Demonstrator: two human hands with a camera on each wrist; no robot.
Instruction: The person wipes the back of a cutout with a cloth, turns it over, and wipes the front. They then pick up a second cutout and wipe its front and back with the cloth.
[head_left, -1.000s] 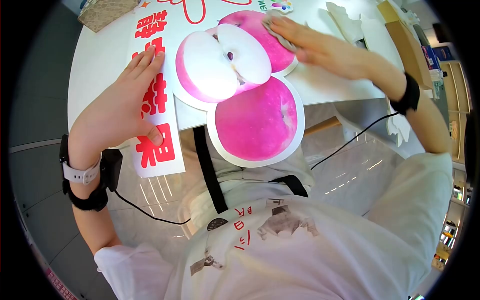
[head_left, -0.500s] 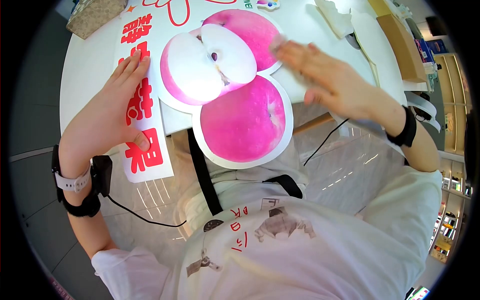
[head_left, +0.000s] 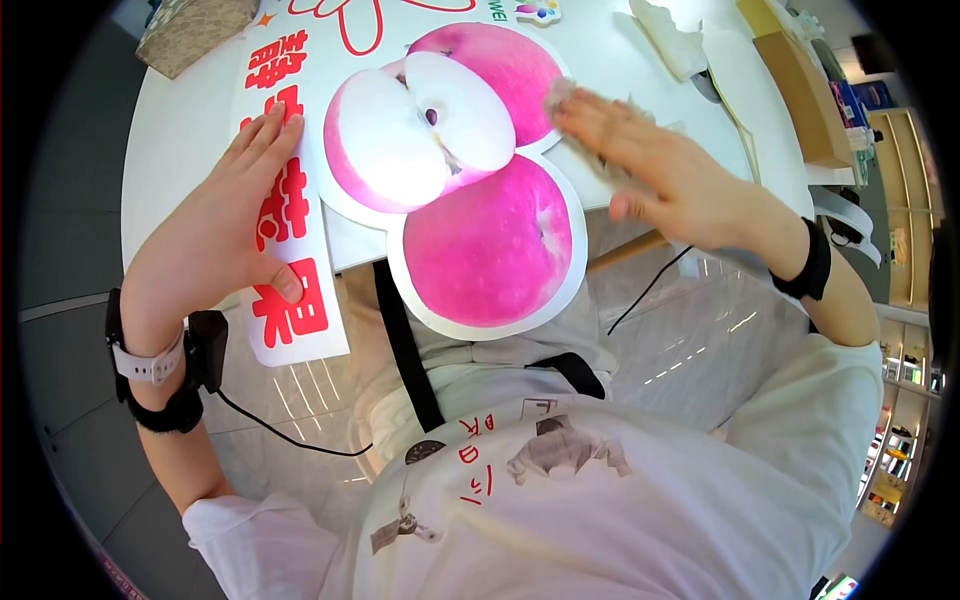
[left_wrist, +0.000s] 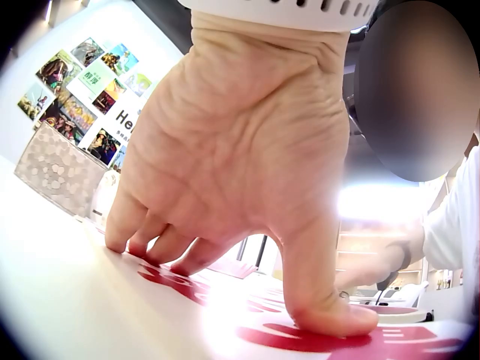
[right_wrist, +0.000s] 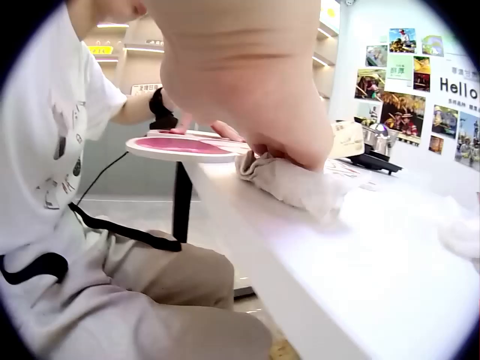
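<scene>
My left hand (head_left: 220,220) rests on a white banner with red characters (head_left: 285,200), fingers spread and thumb (left_wrist: 337,319) pressed down near its lower end. Fairly straight fingers of my right hand (head_left: 660,165) press a crumpled pale cloth (right_wrist: 289,184) against the white table, at the right edge of an apple-shaped cutout (head_left: 490,240). Some of the cloth pokes out past the fingertips; the hand covers much of the rest. The cutout shows two pink apples and a halved one, and its lower part juts past the table edge.
A patterned box (head_left: 190,35) stands at the back left of the table (head_left: 150,130). Crumpled white paper (head_left: 672,40) lies at the back right, near a brown cardboard box (head_left: 800,95). Black cables (head_left: 290,432) run from the wrists.
My right hand has slid with the cloth off the upper pink apple, toward the right and nearer the body. The left hand stays on the banner. The head view has shifted slightly.
</scene>
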